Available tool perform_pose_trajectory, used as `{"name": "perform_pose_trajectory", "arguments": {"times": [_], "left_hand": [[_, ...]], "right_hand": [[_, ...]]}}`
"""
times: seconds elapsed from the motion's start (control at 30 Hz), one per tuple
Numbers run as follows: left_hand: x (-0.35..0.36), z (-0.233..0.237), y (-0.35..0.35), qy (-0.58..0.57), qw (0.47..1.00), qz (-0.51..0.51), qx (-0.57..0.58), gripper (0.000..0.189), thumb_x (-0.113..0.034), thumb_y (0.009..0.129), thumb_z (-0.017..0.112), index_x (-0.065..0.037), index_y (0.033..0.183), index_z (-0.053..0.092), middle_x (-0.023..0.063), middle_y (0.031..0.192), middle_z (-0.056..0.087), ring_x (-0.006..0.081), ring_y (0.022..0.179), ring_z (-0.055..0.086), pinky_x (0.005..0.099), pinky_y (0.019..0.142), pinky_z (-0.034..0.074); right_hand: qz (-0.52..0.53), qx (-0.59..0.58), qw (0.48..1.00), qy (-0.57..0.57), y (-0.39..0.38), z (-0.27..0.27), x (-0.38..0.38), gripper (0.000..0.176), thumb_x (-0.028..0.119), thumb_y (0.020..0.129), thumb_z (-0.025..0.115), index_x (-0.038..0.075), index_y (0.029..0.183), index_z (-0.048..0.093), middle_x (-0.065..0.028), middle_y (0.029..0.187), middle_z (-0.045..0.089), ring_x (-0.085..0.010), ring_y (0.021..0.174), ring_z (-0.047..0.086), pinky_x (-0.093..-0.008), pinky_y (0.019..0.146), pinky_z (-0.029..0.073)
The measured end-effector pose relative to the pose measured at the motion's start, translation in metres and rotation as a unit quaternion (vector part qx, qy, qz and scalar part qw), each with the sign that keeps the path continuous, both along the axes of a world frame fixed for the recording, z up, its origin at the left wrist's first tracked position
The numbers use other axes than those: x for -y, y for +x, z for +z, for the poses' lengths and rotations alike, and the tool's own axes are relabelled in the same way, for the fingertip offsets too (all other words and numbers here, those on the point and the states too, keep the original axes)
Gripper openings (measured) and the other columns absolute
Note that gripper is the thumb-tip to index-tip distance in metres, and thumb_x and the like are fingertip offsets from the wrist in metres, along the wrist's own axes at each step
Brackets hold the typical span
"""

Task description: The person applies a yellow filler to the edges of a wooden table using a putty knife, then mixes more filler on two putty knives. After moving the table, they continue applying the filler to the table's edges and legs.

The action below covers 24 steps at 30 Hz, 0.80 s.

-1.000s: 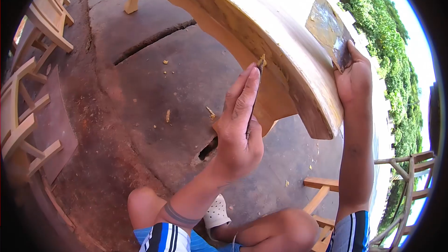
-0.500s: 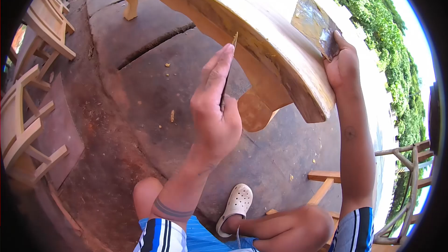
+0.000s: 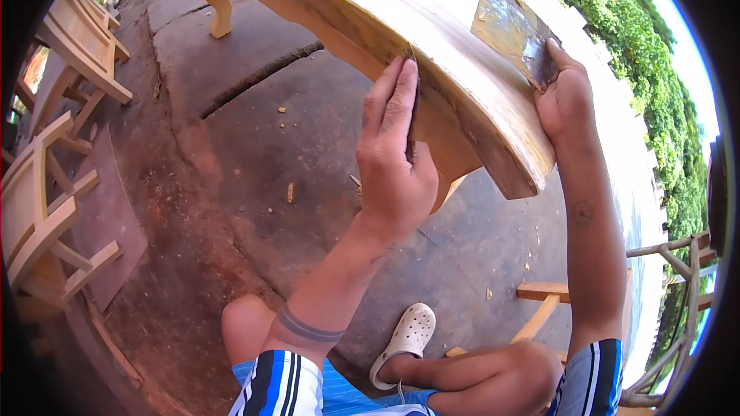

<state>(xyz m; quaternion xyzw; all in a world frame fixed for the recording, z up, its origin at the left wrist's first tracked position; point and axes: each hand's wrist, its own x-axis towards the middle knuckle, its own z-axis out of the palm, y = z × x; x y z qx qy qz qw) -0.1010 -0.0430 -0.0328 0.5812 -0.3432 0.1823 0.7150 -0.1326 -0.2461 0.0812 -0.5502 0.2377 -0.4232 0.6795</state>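
A large wooden tabletop [image 3: 493, 119] with a thick, streaked edge crosses the upper middle. My left hand [image 3: 397, 146] grips a thin, dark flat scraper, seen nearly edge-on, and its fingertips are at the table's side edge. In my right hand [image 3: 566, 100] is a square, paste-smeared plate [image 3: 512, 27], held by its near corner above the tabletop. That hand's wrist is beside the table's rim. A curved table leg [image 3: 216, 0] stands farther back.
Wooden chairs [image 3: 58, 208] stand at the left. A light wooden frame piece [image 3: 537, 316] lies low at the right, near my bent knee. Small chips dot the concrete floor [image 3: 254, 146]. A branch-like railing [image 3: 686, 300] is at the far right.
My left hand has moved right and slightly up, bringing the scraper from beside the table against its edge. My right hand and the plate have shifted slightly.
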Motion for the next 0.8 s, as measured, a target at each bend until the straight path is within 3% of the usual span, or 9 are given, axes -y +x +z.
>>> {"name": "perform_pose_trajectory", "arguments": {"times": [0.1,0.2,0.27,0.33,0.43,0.67,0.8], "left_hand": [[0.032,0.000,-0.055,-0.018,0.996,0.020,0.081,0.060,0.016,0.074,0.043,0.006,0.133,0.045,0.0225,0.135,0.043,0.0397,0.128,0.041,0.0452,0.108,0.034],[0.015,-0.007,-0.079,-0.029,0.991,-0.087,0.098,0.058,0.016,0.074,0.043,0.005,0.131,0.048,0.0219,0.133,0.046,0.0421,0.124,0.045,0.0488,0.105,0.037],[-0.008,-0.010,-0.053,-0.008,0.994,-0.043,0.102,0.056,0.012,0.079,0.045,0.002,0.134,0.046,0.0202,0.135,0.046,0.0387,0.126,0.044,0.0464,0.107,0.035],[-0.027,-0.002,-0.006,0.058,0.997,0.025,0.041,0.062,0.017,0.072,0.042,0.004,0.132,0.047,0.0211,0.131,0.050,0.0365,0.122,0.049,0.0406,0.105,0.039],[-0.018,-0.002,0.035,0.037,0.999,0.016,-0.002,0.065,0.018,0.067,0.040,0.004,0.130,0.049,0.0204,0.128,0.053,0.0352,0.118,0.053,0.0370,0.099,0.044],[0.004,0.003,-0.036,0.031,0.998,-0.043,0.019,0.058,0.016,0.070,0.048,0.003,0.126,0.054,0.0189,0.127,0.054,0.0355,0.116,0.054,0.0385,0.098,0.044],[0.032,-0.005,-0.094,0.000,0.999,-0.013,0.048,0.059,0.014,0.070,0.049,0.001,0.127,0.055,0.0206,0.128,0.052,0.0388,0.119,0.050,0.0432,0.102,0.041]], "right_hand": [[0.018,0.008,1.000,0.012,-0.002,-0.003,0.009,0.018,0.011,0.095,0.048,-0.003,0.107,0.052,-0.0132,0.103,0.058,-0.0224,0.093,0.059,-0.0375,0.090,0.048],[0.042,0.010,0.999,0.007,-0.004,-0.002,0.006,0.018,0.011,0.095,0.048,-0.002,0.107,0.052,-0.0129,0.103,0.058,-0.0222,0.093,0.059,-0.0381,0.089,0.048],[0.034,0.016,0.999,0.011,-0.001,-0.003,0.006,0.018,0.011,0.095,0.049,-0.002,0.107,0.052,-0.0128,0.103,0.058,-0.0221,0.092,0.059,-0.0382,0.089,0.048],[0.019,0.017,1.000,0.010,-0.001,-0.003,0.006,0.020,0.011,0.096,0.047,-0.004,0.109,0.051,-0.0141,0.104,0.059,-0.0224,0.094,0.059,-0.0378,0.090,0.048],[0.008,0.012,1.000,0.009,0.003,-0.002,0.001,0.026,0.013,0.098,0.043,-0.008,0.111,0.050,-0.0167,0.108,0.059,-0.0233,0.098,0.060,-0.0368,0.094,0.047],[-0.006,0.012,0.999,0.029,0.004,0.004,-0.010,0.025,0.012,0.098,0.044,-0.009,0.110,0.050,-0.0171,0.107,0.059,-0.0233,0.098,0.060,-0.0364,0.094,0.047],[0.017,0.027,0.999,0.039,0.004,0.001,0.000,0.022,0.008,0.093,0.051,-0.006,0.110,0.048,-0.0166,0.105,0.056,-0.0250,0.094,0.058,-0.0393,0.088,0.050]]}}
